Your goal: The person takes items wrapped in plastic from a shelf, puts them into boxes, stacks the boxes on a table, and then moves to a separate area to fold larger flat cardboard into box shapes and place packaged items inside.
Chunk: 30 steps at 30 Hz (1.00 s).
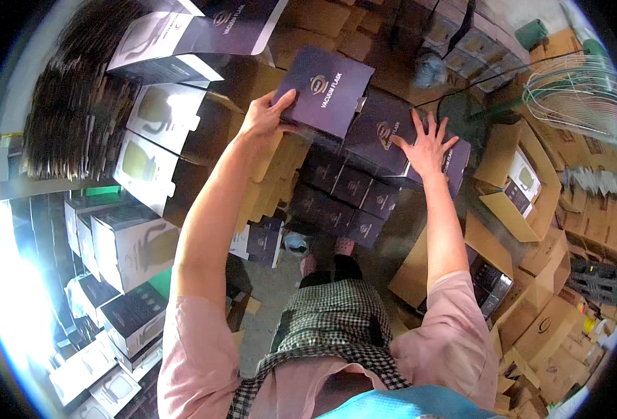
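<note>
My left hand (259, 117) grips the left edge of a dark purple box (326, 91), thumb on top, the other fingers partly hidden at its side. This box has a gold emblem and pale lettering on its upper face. To its right stands a second dark purple box (375, 136) of the same kind. My right hand (428, 146) has its fingers spread wide over the right side of that second box and a further purple box (456, 171); whether it presses on them I cannot tell. Nothing shows in its grasp.
More purple boxes (350, 188) are stacked below, nearer my feet. Open brown cartons (518, 181) stand to the right, beneath a wire fan guard (574, 94). At left are white printed boxes (130, 244) and a tall pile of flat sheets (71, 112). Folded brown cardboard (270, 181) lies near my left forearm.
</note>
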Each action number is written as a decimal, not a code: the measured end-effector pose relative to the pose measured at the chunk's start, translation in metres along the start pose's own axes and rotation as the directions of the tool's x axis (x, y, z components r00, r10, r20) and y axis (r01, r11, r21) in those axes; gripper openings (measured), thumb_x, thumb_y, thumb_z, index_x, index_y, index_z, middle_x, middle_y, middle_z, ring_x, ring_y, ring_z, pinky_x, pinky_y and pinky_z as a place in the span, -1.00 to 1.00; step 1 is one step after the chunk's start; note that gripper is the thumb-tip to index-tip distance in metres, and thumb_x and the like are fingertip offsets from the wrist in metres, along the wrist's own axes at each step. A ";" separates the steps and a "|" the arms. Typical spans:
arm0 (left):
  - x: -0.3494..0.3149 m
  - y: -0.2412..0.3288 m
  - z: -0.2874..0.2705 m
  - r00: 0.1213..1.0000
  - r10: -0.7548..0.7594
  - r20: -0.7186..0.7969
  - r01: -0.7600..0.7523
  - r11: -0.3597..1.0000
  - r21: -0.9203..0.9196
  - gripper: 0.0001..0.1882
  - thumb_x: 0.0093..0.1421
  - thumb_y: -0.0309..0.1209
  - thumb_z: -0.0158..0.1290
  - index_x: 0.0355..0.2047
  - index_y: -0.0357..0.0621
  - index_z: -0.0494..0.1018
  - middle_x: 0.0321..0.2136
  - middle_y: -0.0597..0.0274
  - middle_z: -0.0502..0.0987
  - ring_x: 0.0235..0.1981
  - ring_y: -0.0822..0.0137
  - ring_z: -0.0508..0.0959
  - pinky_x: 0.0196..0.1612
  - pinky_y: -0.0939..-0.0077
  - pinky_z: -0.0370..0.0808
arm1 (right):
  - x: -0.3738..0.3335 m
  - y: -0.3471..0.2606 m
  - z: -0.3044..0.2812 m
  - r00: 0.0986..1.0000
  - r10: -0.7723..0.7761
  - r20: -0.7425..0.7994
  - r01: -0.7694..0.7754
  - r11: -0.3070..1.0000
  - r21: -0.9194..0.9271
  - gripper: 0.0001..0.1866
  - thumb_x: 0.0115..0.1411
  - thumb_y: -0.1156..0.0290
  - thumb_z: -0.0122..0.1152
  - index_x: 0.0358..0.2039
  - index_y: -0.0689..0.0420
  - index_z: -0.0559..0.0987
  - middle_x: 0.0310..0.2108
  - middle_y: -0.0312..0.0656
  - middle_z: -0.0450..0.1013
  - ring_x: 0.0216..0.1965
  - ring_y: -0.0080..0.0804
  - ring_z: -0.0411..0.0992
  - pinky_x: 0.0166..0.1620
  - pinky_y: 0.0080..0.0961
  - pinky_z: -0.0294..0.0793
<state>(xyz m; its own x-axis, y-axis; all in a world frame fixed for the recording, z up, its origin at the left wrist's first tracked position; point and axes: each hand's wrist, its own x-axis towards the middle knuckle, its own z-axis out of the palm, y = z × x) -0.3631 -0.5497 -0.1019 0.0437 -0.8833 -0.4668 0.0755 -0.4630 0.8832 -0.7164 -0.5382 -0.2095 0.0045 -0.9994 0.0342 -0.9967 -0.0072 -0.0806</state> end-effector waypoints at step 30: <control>-0.169 -0.311 0.083 0.946 -0.274 0.173 0.156 0.853 0.497 -0.50 0.22 -0.01 0.11 -0.32 -0.32 0.48 -0.39 -0.06 0.58 -0.34 0.06 0.57 -0.20 0.23 0.48 | -0.093 0.045 0.011 0.863 0.235 -0.447 -0.086 0.941 0.329 -0.39 0.26 0.12 0.18 0.16 0.28 0.34 0.18 0.22 0.20 0.23 0.10 0.18 0.24 -0.06 0.21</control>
<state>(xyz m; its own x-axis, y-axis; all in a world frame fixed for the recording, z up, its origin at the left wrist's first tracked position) -0.4765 -0.2625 -0.2943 -0.1513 -0.7218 -0.6754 -0.4243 -0.5697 0.7039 -0.7609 -0.4462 -0.2268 -0.2668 -0.8490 0.4562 -0.9113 0.0681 -0.4061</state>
